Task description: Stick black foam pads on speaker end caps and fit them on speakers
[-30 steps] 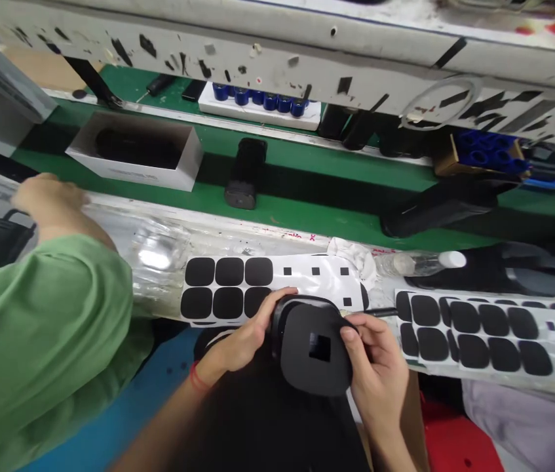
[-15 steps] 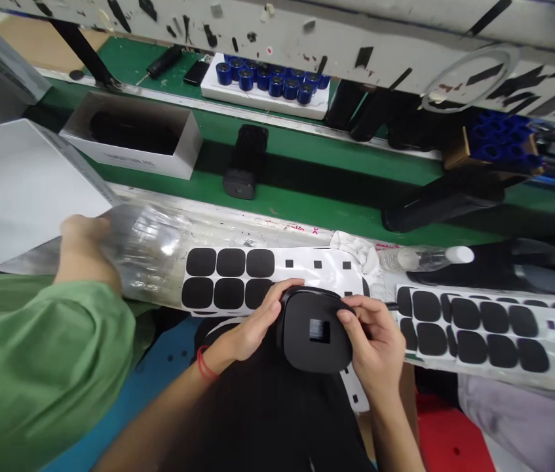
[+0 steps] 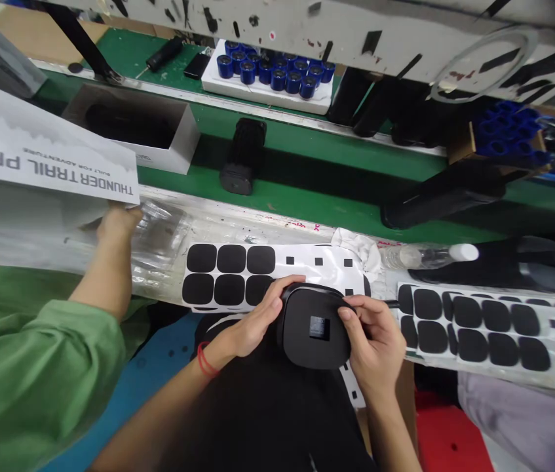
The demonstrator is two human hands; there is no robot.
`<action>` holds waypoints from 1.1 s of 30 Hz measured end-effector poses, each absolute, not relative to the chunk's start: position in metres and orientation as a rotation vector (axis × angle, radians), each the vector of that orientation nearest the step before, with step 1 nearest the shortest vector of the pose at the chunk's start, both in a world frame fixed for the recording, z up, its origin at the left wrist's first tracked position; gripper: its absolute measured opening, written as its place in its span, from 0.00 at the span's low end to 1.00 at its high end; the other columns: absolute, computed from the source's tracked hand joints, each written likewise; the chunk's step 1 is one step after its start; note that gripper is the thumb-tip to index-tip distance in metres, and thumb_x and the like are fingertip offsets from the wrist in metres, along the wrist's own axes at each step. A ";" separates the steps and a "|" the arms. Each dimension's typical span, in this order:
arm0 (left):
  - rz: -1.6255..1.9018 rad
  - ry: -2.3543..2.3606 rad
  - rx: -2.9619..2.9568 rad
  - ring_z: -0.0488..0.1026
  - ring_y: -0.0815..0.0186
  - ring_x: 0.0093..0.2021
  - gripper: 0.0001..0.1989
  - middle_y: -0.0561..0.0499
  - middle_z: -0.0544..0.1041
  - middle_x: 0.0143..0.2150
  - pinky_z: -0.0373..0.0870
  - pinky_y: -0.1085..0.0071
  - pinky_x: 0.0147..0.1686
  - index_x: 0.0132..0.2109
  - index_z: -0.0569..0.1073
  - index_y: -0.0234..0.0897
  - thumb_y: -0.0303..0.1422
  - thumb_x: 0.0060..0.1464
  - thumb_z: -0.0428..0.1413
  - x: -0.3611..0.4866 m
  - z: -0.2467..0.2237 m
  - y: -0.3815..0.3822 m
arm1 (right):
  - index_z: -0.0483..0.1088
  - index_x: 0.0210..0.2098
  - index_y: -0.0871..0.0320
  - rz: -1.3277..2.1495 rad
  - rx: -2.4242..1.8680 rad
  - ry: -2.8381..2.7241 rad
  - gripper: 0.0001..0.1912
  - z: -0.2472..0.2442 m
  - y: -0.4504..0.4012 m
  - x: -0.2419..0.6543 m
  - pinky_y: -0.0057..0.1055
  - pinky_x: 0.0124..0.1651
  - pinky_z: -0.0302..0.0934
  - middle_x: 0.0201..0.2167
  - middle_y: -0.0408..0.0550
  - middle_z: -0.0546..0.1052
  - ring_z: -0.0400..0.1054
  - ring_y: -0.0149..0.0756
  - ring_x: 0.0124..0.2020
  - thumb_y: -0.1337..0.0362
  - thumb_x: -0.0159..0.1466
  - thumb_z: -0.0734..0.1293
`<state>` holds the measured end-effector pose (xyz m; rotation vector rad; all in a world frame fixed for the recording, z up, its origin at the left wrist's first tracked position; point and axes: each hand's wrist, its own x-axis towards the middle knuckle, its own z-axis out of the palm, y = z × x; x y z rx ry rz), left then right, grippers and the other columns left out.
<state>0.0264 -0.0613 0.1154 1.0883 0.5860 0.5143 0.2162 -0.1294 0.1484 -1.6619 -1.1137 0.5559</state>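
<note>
Watching from afar, I'm finding the first hazard at the left: a co-worker's hand (image 3: pixel 118 226) is showing at the corner of a white box (image 3: pixel 51 154), and one wide swing of that green sleeve (image 3: pixel 56 373) could be jogging my left arm. A sheet of black stickers (image 3: pixel 282 272) is lying just beyond my left hand (image 3: pixel 246 331), where a careless lift could be snagging its edge. That hand is bracing the left side of a black rounded piece (image 3: pixel 301 337), which is sitting between both hands, its small square window (image 3: pixel 319 328) showing. My right hand (image 3: pixel 378 341) is pinching its upper right edge narrowly; uneven thumb pressure could be tilting it. Farther right, overlapping sticker sheets (image 3: pixel 483 331) are lying where a stray elbow could be shifting them.
</note>
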 end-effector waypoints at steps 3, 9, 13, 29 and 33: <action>0.518 0.575 1.129 0.53 0.49 0.71 0.29 0.45 0.57 0.71 0.47 0.51 0.71 0.69 0.57 0.47 0.53 0.68 0.38 0.026 0.114 -0.061 | 0.75 0.37 0.56 0.540 -1.672 -1.110 0.03 0.148 -0.129 0.216 0.23 0.21 0.57 0.19 0.37 0.68 0.60 0.27 0.18 0.63 0.64 0.71; 0.517 0.567 1.132 0.54 0.49 0.71 0.30 0.45 0.56 0.71 0.47 0.51 0.70 0.69 0.57 0.47 0.53 0.68 0.37 0.025 0.114 -0.062 | 0.75 0.37 0.55 0.514 -1.666 -1.141 0.02 0.148 -0.128 0.215 0.23 0.20 0.56 0.18 0.36 0.66 0.58 0.26 0.17 0.64 0.64 0.71; 0.528 0.538 1.159 0.53 0.48 0.71 0.30 0.44 0.56 0.71 0.46 0.51 0.71 0.70 0.56 0.46 0.53 0.68 0.37 0.025 0.114 -0.060 | 0.75 0.37 0.55 0.525 -1.668 -1.144 0.02 0.148 -0.128 0.216 0.23 0.21 0.57 0.19 0.36 0.66 0.58 0.26 0.18 0.65 0.64 0.71; 0.537 0.528 1.138 0.54 0.47 0.71 0.33 0.43 0.57 0.70 0.47 0.52 0.70 0.70 0.56 0.44 0.51 0.64 0.51 0.025 0.113 -0.060 | 0.74 0.37 0.55 0.561 -1.695 -1.179 0.03 0.150 -0.127 0.219 0.25 0.21 0.58 0.18 0.36 0.66 0.58 0.27 0.17 0.63 0.65 0.70; 0.511 0.526 1.146 0.52 0.47 0.72 0.33 0.42 0.56 0.71 0.46 0.52 0.71 0.70 0.54 0.44 0.51 0.64 0.51 0.025 0.116 -0.058 | 0.74 0.38 0.54 0.560 -1.681 -1.201 0.02 0.148 -0.129 0.220 0.25 0.21 0.58 0.19 0.36 0.67 0.58 0.27 0.17 0.64 0.65 0.70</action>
